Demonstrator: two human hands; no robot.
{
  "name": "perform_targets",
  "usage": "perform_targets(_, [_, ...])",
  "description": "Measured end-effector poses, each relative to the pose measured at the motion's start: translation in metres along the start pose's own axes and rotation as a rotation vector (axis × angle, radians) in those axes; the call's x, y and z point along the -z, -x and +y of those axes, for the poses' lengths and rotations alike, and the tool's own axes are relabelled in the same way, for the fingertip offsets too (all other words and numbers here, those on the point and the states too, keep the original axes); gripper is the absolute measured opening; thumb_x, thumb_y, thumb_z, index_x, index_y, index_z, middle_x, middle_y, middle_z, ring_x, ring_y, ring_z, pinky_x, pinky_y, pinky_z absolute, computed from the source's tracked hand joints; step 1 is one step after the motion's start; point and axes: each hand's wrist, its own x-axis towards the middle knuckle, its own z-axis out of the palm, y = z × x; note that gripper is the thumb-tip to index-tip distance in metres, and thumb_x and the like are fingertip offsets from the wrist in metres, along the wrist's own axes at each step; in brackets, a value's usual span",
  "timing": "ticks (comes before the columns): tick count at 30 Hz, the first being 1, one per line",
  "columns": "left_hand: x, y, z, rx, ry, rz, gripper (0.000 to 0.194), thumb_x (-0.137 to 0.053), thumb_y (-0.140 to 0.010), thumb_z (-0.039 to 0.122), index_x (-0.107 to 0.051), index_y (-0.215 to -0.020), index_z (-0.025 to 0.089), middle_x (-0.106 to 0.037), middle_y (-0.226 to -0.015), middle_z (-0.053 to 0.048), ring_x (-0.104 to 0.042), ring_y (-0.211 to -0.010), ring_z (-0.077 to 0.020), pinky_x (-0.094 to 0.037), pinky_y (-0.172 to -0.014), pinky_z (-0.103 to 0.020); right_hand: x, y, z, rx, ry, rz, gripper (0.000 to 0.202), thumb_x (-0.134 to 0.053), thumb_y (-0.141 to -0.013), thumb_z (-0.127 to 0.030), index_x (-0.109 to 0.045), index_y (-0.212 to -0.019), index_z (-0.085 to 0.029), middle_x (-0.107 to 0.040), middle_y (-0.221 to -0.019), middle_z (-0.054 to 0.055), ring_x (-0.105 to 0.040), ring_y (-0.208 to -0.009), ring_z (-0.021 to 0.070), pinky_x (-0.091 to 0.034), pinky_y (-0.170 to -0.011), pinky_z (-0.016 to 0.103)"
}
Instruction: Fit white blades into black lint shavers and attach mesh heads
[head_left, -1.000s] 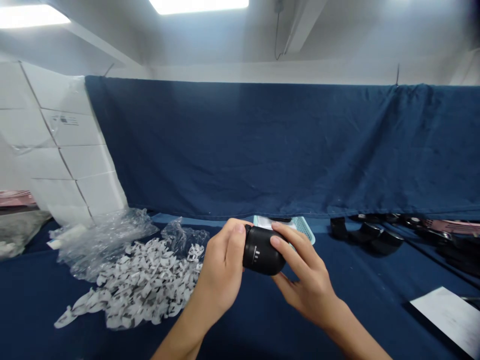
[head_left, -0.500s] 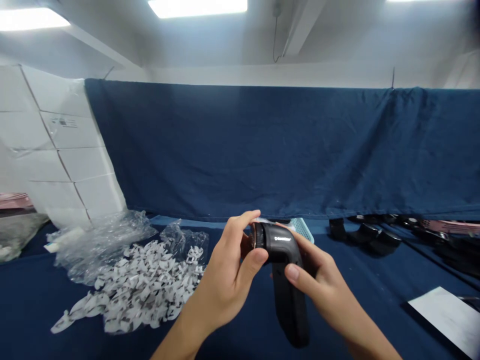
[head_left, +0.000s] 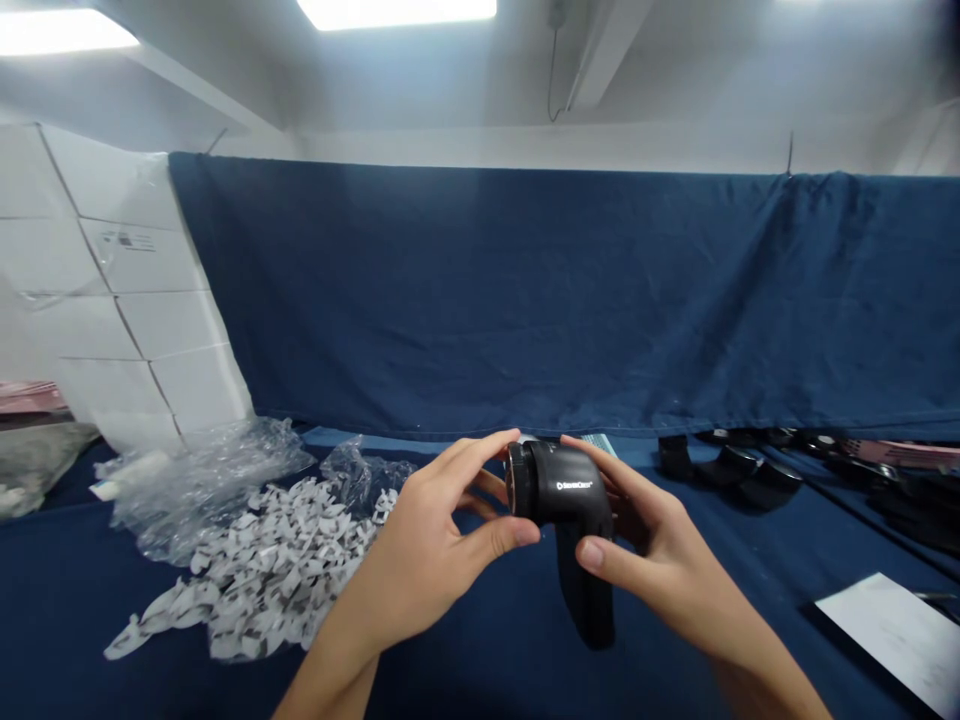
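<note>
A black pistol-shaped handheld appliance (head_left: 574, 490), which looks like a lint remover, is held up over the blue cloth with its handle pointing down. White SilverCrest lettering shows on its body, and a copper-coloured ring rims its round head at the left. My right hand (head_left: 645, 530) grips the back of the body, thumb on the near side near the handle. My left hand (head_left: 450, 530) curves loosely around the head, index fingertip at its top edge and thumb just below. Its other fingers lie behind the head, partly hidden.
To the left lie a heap of small grey-white pieces (head_left: 292, 570) and clear plastic bags (head_left: 210, 490). White boxes (head_left: 172, 310) are stacked behind them. Black parts (head_left: 757, 480) lie at right, above a white flat piece (head_left: 892, 630). A blue curtain (head_left: 480, 300) hangs behind.
My left hand has loosened around the head and shifted slightly left, its fingers more spread. The lint remover has turned a little, showing its lettering and head ring more clearly.
</note>
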Motion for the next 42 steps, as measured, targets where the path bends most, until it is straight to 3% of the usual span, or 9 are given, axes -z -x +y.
perform_targets(8, [0.006,0.002,-0.001,-0.022,-0.027,0.001,0.056,-0.073,-0.080,0.030,-0.053,-0.132,0.031,-0.061,-0.119,-0.003,-0.066,-0.092,-0.0166,-0.057,-0.081,-0.028,-0.004,0.000,0.001,0.061,0.096,-0.019,0.080,-0.076,-0.078,-0.032,-0.034,-0.146,-0.033,-0.052,-0.140,0.007,-0.058,-0.118,0.0266,-0.049,-0.100,0.044])
perform_targets(13, [0.008,0.004,-0.001,-0.038,0.024,-0.007,0.050,-0.072,-0.080,0.027,-0.057,-0.128,0.025,-0.068,-0.105,-0.003,-0.068,-0.081,-0.0163,-0.057,-0.074,-0.027,-0.002,0.000,0.008,0.142,0.234,-0.017,0.081,-0.077,-0.077,-0.033,-0.034,-0.146,-0.031,-0.049,-0.143,0.007,-0.050,-0.127,0.0281,-0.043,-0.107,0.047])
perform_targets(18, [0.006,0.002,0.002,0.063,0.109,-0.085,0.036,-0.062,-0.087,0.034,-0.062,-0.121,0.019,-0.070,-0.088,-0.004,-0.066,-0.076,-0.0182,-0.053,-0.066,-0.026,0.004,-0.005,0.018,0.353,0.462,0.011,0.080,-0.077,-0.078,-0.033,-0.035,-0.146,-0.029,-0.049,-0.143,0.009,-0.046,-0.131,0.0301,-0.040,-0.109,0.050])
perform_targets(23, [0.000,-0.004,-0.002,0.147,0.307,-0.140,0.038,-0.054,-0.091,0.042,-0.064,-0.112,0.012,-0.064,-0.073,-0.005,-0.063,-0.064,-0.0160,-0.052,-0.061,-0.027,0.005,-0.008,0.021,0.562,0.540,0.083,0.066,-0.068,-0.085,-0.021,-0.038,-0.142,-0.036,-0.048,-0.142,0.006,-0.048,-0.129,0.0276,-0.044,-0.105,0.049])
perform_targets(28, [-0.003,-0.005,-0.006,0.127,0.327,-0.134,0.045,-0.061,-0.086,0.043,-0.059,-0.120,0.014,-0.066,-0.089,-0.008,-0.064,-0.076,-0.0190,-0.055,-0.067,-0.030,0.008,-0.005,0.018,0.474,0.605,0.061,0.077,-0.073,-0.080,-0.033,-0.033,-0.146,-0.029,-0.050,-0.140,0.010,-0.050,-0.127,0.0300,-0.045,-0.105,0.048])
perform_targets(33, [-0.001,-0.003,-0.002,0.089,0.228,-0.091,0.045,-0.068,-0.083,0.033,-0.057,-0.125,0.020,-0.069,-0.103,-0.008,-0.067,-0.090,-0.0220,-0.057,-0.077,-0.032,0.006,-0.001,0.012,0.330,0.527,0.032,0.081,-0.074,-0.079,-0.037,-0.031,-0.147,-0.029,-0.052,-0.140,0.009,-0.052,-0.125,0.0294,-0.048,-0.102,0.042])
perform_targets(38, [-0.005,-0.002,0.001,0.033,0.117,-0.041,0.052,-0.074,-0.078,0.028,-0.055,-0.127,0.026,-0.066,-0.115,-0.005,-0.066,-0.096,-0.0200,-0.057,-0.083,-0.032,0.005,-0.002,0.005,0.138,0.328,-0.011,0.071,-0.068,-0.083,-0.038,-0.035,-0.145,-0.028,-0.059,-0.130,0.008,-0.058,-0.117,0.0299,-0.050,-0.097,0.045])
perform_targets(42, [-0.011,-0.003,-0.004,-0.061,-0.039,0.046,0.059,-0.079,-0.073,0.021,-0.056,-0.127,0.030,-0.063,-0.120,-0.003,-0.063,-0.099,-0.0194,-0.054,-0.091,-0.036,0.006,-0.004,0.005,0.103,0.283,0.021,0.057,-0.060,-0.088,-0.039,-0.042,-0.141,-0.027,-0.059,-0.131,0.008,-0.055,-0.121,0.0313,-0.043,-0.102,0.051])
